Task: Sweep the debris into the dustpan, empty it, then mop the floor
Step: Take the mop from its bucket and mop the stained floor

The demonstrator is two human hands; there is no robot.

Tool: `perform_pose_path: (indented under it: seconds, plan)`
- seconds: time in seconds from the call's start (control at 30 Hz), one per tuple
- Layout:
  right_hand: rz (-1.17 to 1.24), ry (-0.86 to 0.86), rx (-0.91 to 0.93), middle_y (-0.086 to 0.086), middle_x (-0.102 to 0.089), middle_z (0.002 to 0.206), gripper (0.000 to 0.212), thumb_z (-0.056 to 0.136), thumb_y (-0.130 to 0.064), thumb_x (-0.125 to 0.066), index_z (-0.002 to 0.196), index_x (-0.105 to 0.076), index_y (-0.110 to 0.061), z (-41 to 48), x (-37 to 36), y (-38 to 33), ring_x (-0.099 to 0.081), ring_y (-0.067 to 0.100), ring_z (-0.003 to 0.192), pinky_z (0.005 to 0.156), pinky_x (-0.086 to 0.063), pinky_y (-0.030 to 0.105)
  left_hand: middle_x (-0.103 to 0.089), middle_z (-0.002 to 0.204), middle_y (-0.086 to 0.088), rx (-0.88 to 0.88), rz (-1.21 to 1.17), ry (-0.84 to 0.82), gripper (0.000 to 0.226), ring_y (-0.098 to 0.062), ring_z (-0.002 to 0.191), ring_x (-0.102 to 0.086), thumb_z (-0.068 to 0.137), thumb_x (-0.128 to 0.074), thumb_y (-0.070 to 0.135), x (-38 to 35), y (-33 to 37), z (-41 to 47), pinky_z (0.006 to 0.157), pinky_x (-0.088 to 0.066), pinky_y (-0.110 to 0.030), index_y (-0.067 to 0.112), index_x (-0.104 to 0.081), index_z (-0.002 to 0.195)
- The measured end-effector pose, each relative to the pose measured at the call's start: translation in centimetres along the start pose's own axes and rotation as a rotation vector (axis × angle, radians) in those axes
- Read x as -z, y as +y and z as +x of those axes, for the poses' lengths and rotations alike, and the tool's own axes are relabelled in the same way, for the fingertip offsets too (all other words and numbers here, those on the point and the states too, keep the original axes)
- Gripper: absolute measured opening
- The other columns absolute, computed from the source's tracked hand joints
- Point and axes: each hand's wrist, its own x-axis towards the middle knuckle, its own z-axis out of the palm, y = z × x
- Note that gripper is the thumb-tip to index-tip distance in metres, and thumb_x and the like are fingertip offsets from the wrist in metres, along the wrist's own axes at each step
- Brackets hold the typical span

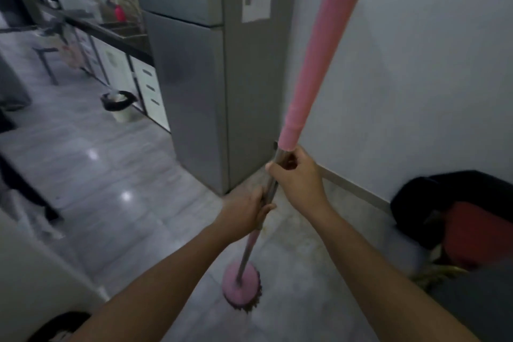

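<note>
My left hand (247, 211) and right hand (298, 178) both clasp the pink mop (322, 50) by its shaft. Its head rests on glossy grey floor tiles (116, 164), below the fridge (194, 91) at centre frame.

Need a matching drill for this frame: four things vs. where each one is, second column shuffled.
1 mop head
2 right hand
3 left hand
4 waste bin

A beside the cabinet drawers
B down on the floor
C gripping the shaft just under the pink sleeve
D gripping the shaft lower down

Pairs: 1-B, 2-C, 3-D, 4-A
</note>
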Motion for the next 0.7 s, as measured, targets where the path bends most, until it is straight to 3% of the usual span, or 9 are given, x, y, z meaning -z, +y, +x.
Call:
perform_pose_path:
  seconds: [0.07,0.2,0.3,0.4,0.5,0.57,0.63,0.7]
  plan:
    - [-0.039,0.061,-0.090,-0.012,-0.061,0.066,0.015,0.067,-0.036,-0.067,0.079,-0.058,-0.035,0.6,2.5,3.2,-0.056,0.002,0.058,0.058,-0.049,0.023,-0.063,0.100,-0.004,-0.036,0.011,-0.108,0.060,-0.022,0.083,-0.063,0.095,-0.026,0.061,-2.9,0.9,3.0,0.073,-0.053,-0.041,0.013,-0.043,0.127]
    - [-0.125,0.181,-0.246,-0.015,-0.064,0.071,0.015,0.065,-0.035,-0.065,0.075,-0.058,-0.026,1.5,6.4,9.9,-0.060,-0.001,0.063,0.051,-0.041,0.007,-0.063,0.102,-0.005,-0.117,0.016,-0.237,0.044,-0.024,0.084,-0.062,0.097,-0.033,0.055,-9.2,2.2,8.4,0.069,-0.051,-0.037,0.019,-0.041,0.122]
    - [-0.118,0.209,-0.494,-0.014,-0.067,0.067,0.020,0.060,-0.035,-0.065,0.074,-0.066,-0.021,2.5,8.3,16.0,-0.061,-0.002,0.059,0.046,-0.040,0.007,-0.062,0.102,-0.002,-0.143,-0.099,-0.308,0.033,-0.022,0.088,-0.061,0.096,-0.041,0.048,-15.2,2.6,12.0,0.067,-0.049,-0.033,0.023,-0.043,0.118]
    - [-0.137,0.197,-0.765,-0.012,-0.062,0.059,0.007,0.069,-0.024,-0.071,0.069,-0.065,-0.019,3.4,9.3,22.7,-0.053,0.001,0.050,0.045,-0.038,0.013,-0.063,0.106,-0.006,-0.126,-0.170,-0.468,0.031,-0.025,0.097,-0.060,0.097,-0.043,0.043,-22.6,2.5,15.0,0.073,-0.048,-0.034,0.019,-0.048,0.115]
    - [-0.016,0.286,-0.925,-0.007,-0.066,0.067,0.004,0.075,-0.014,-0.072,0.075,-0.068,-0.013,3.0,9.9,29.0,-0.061,0.010,0.066,0.054,-0.044,0.013,-0.066,0.111,-0.009,-0.045,-0.242,-0.632,0.030,-0.028,0.101,-0.062,0.098,-0.045,0.040,-29.7,3.0,17.2,0.078,-0.047,-0.033,0.016,-0.050,0.115]
    - [0.050,0.465,-1.025,-0.005,-0.066,0.068,0.008,0.076,-0.012,-0.070,0.071,-0.066,-0.016,2.5,10.9,31.9,-0.062,0.014,0.070,0.058,-0.048,0.016,-0.065,0.115,-0.008,-0.056,-0.284,-0.708,0.028,-0.026,0.105,-0.061,0.098,-0.046,0.038,-33.2,4.3,18.3,0.081,-0.046,-0.031,0.016,-0.052,0.116]
    - [0.109,0.633,-1.141,-0.002,-0.067,0.070,0.014,0.079,-0.010,-0.069,0.068,-0.065,-0.019,2.3,12.9,33.6,-0.063,0.018,0.073,0.070,-0.054,0.028,-0.064,0.119,-0.006,-0.095,-0.296,-0.779,0.029,-0.025,0.108,-0.059,0.097,-0.047,0.039,-35.5,6.2,19.6,0.087,-0.048,-0.034,0.019,-0.052,0.118]
    - [0.159,0.629,-1.262,0.000,-0.067,0.077,0.012,0.083,-0.017,-0.069,0.073,-0.065,-0.021,2.0,15.5,34.5,-0.064,0.021,0.078,0.075,-0.056,0.039,-0.063,0.121,-0.006,-0.143,-0.282,-0.866,0.031,-0.026,0.109,-0.059,0.097,-0.047,0.038,-37.0,8.2,20.8,0.090,-0.049,-0.039,0.019,-0.052,0.121]
